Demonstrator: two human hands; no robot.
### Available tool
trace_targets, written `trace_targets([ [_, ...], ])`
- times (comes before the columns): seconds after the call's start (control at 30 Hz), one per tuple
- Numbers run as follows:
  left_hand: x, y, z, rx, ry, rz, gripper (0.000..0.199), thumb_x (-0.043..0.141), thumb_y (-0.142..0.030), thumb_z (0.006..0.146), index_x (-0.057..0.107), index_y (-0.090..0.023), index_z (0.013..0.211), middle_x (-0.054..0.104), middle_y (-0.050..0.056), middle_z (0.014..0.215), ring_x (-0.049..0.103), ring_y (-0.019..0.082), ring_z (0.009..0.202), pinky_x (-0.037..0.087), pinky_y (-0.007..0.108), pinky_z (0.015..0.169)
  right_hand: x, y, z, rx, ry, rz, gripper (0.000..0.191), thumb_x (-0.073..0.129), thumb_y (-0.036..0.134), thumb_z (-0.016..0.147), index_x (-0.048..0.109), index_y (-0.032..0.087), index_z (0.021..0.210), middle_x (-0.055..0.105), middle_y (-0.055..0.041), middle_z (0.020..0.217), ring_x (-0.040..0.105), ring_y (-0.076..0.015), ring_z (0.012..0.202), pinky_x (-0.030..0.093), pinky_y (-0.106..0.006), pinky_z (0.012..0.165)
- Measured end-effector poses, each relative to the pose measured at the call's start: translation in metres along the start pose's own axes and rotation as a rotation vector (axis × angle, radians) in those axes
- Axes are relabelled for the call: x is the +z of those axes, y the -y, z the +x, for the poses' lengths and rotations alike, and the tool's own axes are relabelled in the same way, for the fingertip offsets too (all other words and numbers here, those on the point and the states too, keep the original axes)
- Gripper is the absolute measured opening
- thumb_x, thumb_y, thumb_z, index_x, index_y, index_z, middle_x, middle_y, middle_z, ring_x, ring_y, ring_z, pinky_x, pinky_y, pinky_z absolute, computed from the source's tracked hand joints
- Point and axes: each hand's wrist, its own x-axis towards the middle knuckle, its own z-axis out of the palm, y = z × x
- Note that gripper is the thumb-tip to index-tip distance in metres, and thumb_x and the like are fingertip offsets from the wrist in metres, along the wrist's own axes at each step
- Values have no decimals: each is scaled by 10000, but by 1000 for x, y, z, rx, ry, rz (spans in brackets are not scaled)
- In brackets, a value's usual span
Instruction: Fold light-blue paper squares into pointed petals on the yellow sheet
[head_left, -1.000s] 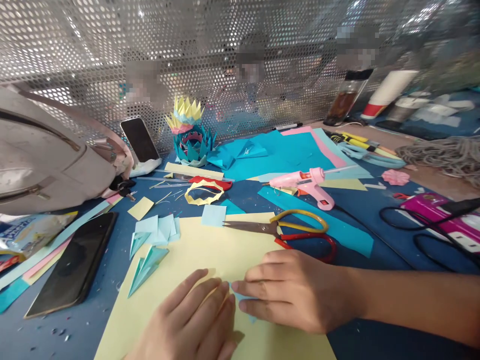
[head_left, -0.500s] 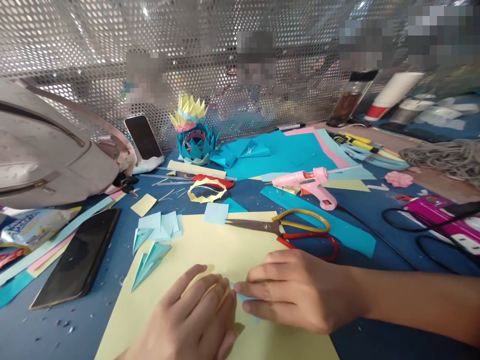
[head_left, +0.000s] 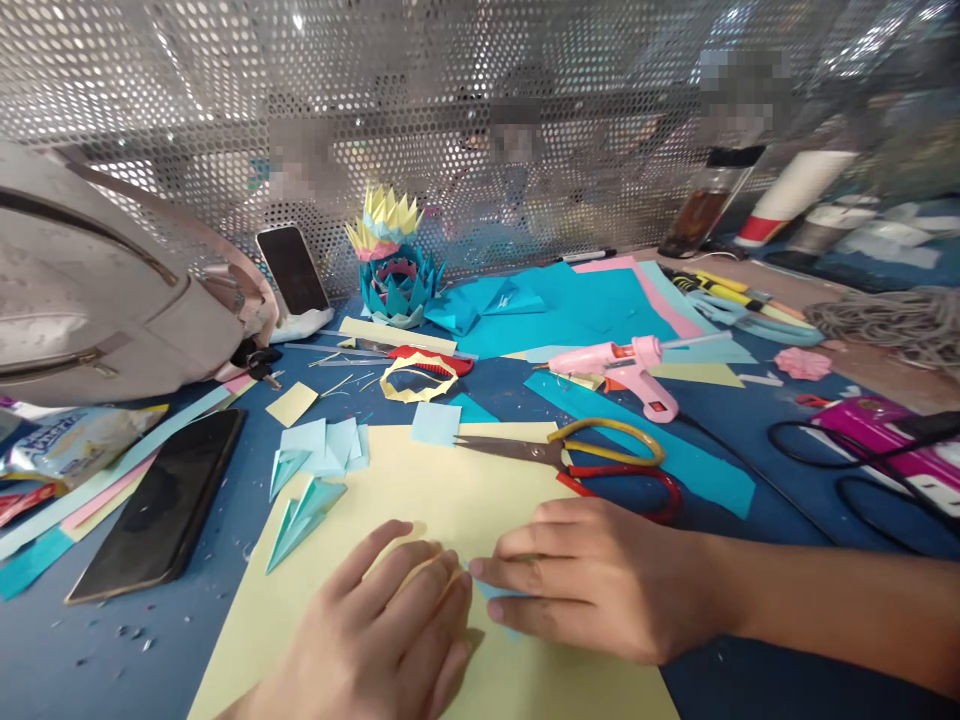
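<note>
A small light blue paper piece [head_left: 499, 607] lies on the large pale yellow sheet [head_left: 405, 480], mostly covered by my right hand [head_left: 592, 580]. The fingers of that hand press the piece down from the right. Close on its left is my left hand [head_left: 397, 620], fingers bent and drawn together, its grip hidden from view. Two folded light blue paper points [head_left: 304, 520] rest at the sheet's left side, below several light blue paper squares [head_left: 322, 447]. Scissors [head_left: 555, 455] with yellow and red handles lie partly open beyond my right hand.
A pink glue gun [head_left: 611, 365] with a black cord lies behind the scissors. Beyond are a yellow paper ring [head_left: 418, 378], a red cutter [head_left: 442, 360] and a folded-paper model [head_left: 394, 265]. A black phone [head_left: 161, 505] lies left; a purple power strip [head_left: 885, 440] sits right.
The view has shifted slightly, moving the background things a little to the right. Both hands stay in nearly the same place, and the light blue paper piece remains under my right fingers.
</note>
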Motion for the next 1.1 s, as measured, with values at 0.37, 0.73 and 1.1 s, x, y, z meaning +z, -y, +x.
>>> trace_targets([
  [0.37, -1, 3, 4, -25, -24, -23, 213, 524, -126, 972, 696, -75, 1086, 755, 102, 947, 722, 208, 883, 619, 391, 872, 0, -1, 1, 11, 45, -4, 353, 391, 181, 1080, 743, 198, 1099, 733, -70, 1223, 661, -134, 1032, 514, -283, 776],
  [0.73, 3, 2, 4, -21, -24, -7, 194, 549, -126, 962, 705, -72, 1063, 736, 90, 923, 700, 209, 890, 592, 383, 892, 0, -2, 0, 18, 84, -7, 321, 414, 217, 1083, 733, 217, 1121, 740, -80, 1206, 650, -133, 1059, 519, -284, 825],
  [1.1, 1, -7, -1, 27, -77, 84, 163, 572, -147, 958, 731, -131, 990, 739, 21, 920, 677, 179, 873, 499, 400, 972, 1, -2, -3, 40, 87, 82, 292, 468, 342, 1067, 709, 194, 1137, 729, -63, 1225, 638, -145, 1059, 485, -333, 839],
])
